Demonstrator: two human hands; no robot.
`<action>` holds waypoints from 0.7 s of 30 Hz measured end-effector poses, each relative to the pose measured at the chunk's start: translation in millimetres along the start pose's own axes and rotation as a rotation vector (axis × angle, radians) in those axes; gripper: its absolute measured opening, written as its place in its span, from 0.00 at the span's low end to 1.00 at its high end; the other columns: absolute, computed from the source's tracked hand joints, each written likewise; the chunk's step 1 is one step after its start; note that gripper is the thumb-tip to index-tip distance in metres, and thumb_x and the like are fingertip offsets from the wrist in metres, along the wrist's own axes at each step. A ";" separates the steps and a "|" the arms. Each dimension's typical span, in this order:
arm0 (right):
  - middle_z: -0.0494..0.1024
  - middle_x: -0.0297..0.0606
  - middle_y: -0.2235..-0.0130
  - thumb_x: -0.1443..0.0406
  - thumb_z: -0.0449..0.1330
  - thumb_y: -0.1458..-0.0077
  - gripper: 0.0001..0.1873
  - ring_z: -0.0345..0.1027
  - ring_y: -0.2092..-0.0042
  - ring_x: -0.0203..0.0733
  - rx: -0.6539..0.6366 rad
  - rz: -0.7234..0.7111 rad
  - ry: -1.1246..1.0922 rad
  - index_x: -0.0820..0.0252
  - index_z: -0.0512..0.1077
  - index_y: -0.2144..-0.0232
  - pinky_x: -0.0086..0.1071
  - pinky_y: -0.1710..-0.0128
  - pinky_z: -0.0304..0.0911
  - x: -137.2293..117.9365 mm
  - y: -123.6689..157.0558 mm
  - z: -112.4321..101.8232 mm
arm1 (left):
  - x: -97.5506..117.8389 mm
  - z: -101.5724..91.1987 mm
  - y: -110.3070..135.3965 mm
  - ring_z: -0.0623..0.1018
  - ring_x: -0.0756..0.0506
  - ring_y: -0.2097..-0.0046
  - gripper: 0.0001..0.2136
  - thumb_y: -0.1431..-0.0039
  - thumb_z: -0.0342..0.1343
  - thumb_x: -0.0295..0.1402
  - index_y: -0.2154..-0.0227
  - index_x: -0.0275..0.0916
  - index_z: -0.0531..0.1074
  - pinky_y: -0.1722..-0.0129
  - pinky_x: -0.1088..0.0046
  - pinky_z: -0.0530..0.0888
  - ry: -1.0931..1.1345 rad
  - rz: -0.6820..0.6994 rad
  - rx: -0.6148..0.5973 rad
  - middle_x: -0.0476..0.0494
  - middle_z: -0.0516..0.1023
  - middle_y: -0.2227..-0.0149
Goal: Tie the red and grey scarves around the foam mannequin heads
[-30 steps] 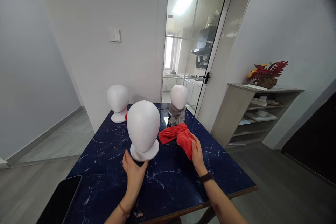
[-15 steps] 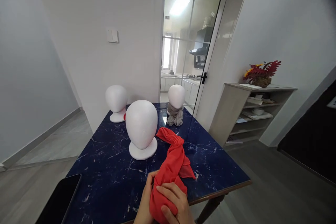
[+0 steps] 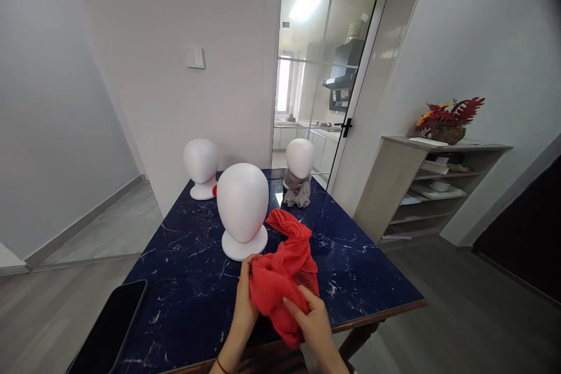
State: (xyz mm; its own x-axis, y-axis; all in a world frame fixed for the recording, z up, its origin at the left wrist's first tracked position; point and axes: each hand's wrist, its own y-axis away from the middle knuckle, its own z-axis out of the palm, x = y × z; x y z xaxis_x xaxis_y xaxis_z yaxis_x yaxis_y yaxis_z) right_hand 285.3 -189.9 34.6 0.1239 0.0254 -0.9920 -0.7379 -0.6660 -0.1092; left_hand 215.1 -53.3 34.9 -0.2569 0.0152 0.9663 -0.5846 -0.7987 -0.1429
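Observation:
A red scarf (image 3: 284, 269) is bunched between both my hands above the near part of the dark blue marble table (image 3: 184, 269). My left hand (image 3: 244, 304) grips its left side with the fingers tucked behind the cloth. My right hand (image 3: 312, 321) pinches the lower right of the scarf. The scarf's far end trails on the table beside a white foam mannequin head (image 3: 242, 207) that stands just beyond my hands.
Two more white foam heads stand at the table's far end, one at the left (image 3: 201, 166), one (image 3: 300, 160) with a grey scarf (image 3: 297, 194) around its neck. A black phone (image 3: 109, 333) lies at the near left corner. A shelf unit (image 3: 421, 187) stands to the right, a glass door (image 3: 324, 70) behind.
My right hand dragged the red scarf from beside the foam head toward me, my left hand left the head's base and joined it, and both now lift the bunched cloth.

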 end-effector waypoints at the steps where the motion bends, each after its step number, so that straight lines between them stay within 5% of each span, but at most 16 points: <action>1: 0.76 0.36 0.71 0.54 0.65 0.55 0.18 0.68 0.69 0.39 0.063 0.050 -0.112 0.65 0.74 0.71 0.28 0.69 0.63 -2.9 -3.2 -5.5 | 1.4 -5.0 -0.3 0.75 0.44 0.55 0.16 0.51 0.54 0.30 0.56 0.41 0.69 0.51 0.65 0.68 -0.090 0.038 -0.020 0.43 0.76 0.56; 5: 0.75 0.34 0.73 0.54 0.69 0.63 0.22 0.66 0.74 0.36 0.289 0.180 -0.544 0.61 0.73 0.67 0.29 0.74 0.64 -22.3 -15.8 -33.4 | 0.6 -32.3 -3.3 0.75 0.42 0.58 0.12 0.48 0.48 0.27 0.61 0.38 0.71 0.55 0.62 0.70 -0.452 0.130 -0.062 0.40 0.76 0.59; 8: 0.70 0.28 0.77 0.54 0.68 0.61 0.19 0.61 0.78 0.32 0.473 0.064 -0.636 0.58 0.72 0.68 0.25 0.78 0.61 -41.5 -24.8 -50.0 | -3.8 -50.0 -6.8 0.74 0.42 0.55 0.16 0.48 0.44 0.22 0.60 0.38 0.73 0.52 0.60 0.70 -0.692 0.147 -0.044 0.39 0.75 0.55; 13: 0.62 0.25 0.80 0.53 0.62 0.51 0.14 0.56 0.78 0.29 0.520 -0.167 -0.539 0.57 0.71 0.68 0.23 0.78 0.58 -63.7 -24.1 -29.2 | 15.8 -48.5 8.4 0.61 0.40 0.39 0.32 0.56 0.40 0.14 0.48 0.41 0.68 0.41 0.51 0.58 -0.959 0.143 -0.088 0.38 0.64 0.41; 17: 0.69 0.32 0.75 0.53 0.57 0.46 0.17 0.62 0.73 0.34 0.095 -0.198 -0.187 0.62 0.72 0.71 0.28 0.71 0.63 -77.7 -3.9 18.3 | 46.5 -36.4 41.9 0.66 0.43 0.42 0.25 0.52 0.52 0.24 0.48 0.41 0.68 0.41 0.62 0.62 -0.617 0.015 -0.446 0.40 0.70 0.45; 21: 0.74 0.39 0.64 0.53 0.62 0.51 0.18 0.67 0.62 0.40 -0.513 -0.445 0.120 0.60 0.75 0.64 0.32 0.58 0.64 -91.3 8.8 37.6 | 60.5 -49.4 62.8 0.76 0.42 0.55 0.14 0.43 0.48 0.38 0.65 0.39 0.77 0.58 0.67 0.75 -0.318 -0.267 -0.238 0.41 0.79 0.63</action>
State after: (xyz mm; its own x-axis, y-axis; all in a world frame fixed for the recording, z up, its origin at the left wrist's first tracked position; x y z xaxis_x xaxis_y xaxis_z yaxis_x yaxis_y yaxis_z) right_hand 242.6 -170.0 121.9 0.4368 0.3155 -0.8424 -0.1963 -0.8805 -0.4315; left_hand 124.8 -72.8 73.7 0.1532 -0.0137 0.9881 -0.7679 -0.6311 0.1103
